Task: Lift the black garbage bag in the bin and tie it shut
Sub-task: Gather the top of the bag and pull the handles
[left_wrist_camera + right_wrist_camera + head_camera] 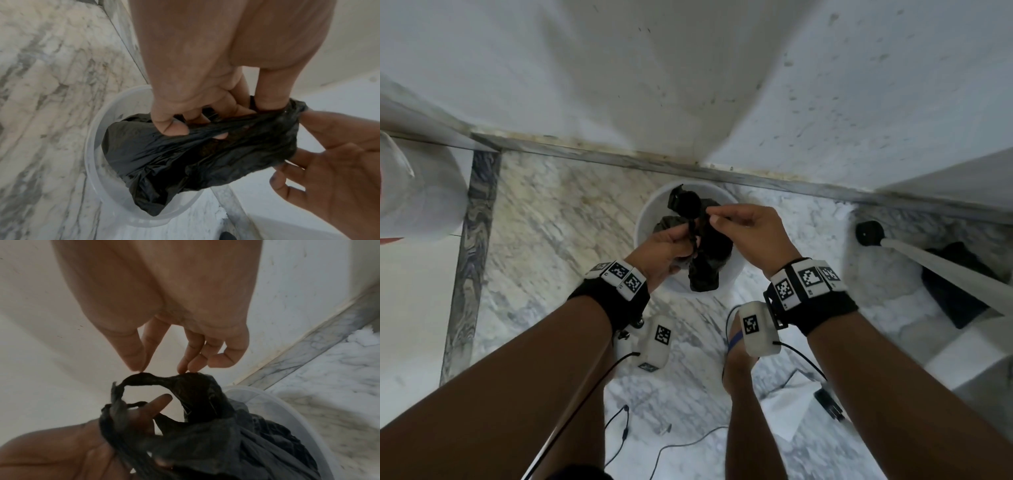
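Garbage bag (703,253), black, crumpled: hangs above the white bin (654,205), lower part inside the rim, gathered neck raised between both hands. Left hand (666,245): fingers curled round the twisted neck, gripping it. Right hand (748,228): thumb and fingertips at a loop of the bag's top edge; firm pinch not confirmable. Bin floor hidden by bag; bag contents not visible.

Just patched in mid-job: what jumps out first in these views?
The black garbage bag, bunched and lifted over the white bin that stands on the marble floor in the wall corner. The left hand grips its gathered neck, while the right hand pinches a twisted loop of plastic at the top.
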